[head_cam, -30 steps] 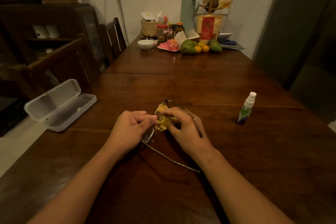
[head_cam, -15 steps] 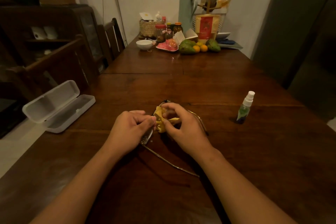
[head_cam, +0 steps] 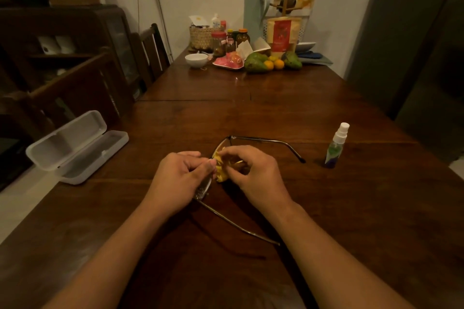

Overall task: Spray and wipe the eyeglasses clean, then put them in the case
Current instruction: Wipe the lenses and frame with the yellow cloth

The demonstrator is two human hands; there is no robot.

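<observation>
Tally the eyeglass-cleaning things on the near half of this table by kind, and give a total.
eyeglasses: 1
yellow cloth: 1
spray bottle: 1
open case: 1
Total: 4

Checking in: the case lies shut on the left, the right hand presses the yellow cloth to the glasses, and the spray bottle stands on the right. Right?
Not quite: the head view shows the case open, lid tipped back. The rest holds: the right hand presses the yellow cloth to the glasses, and the spray bottle stands on the right.
</observation>
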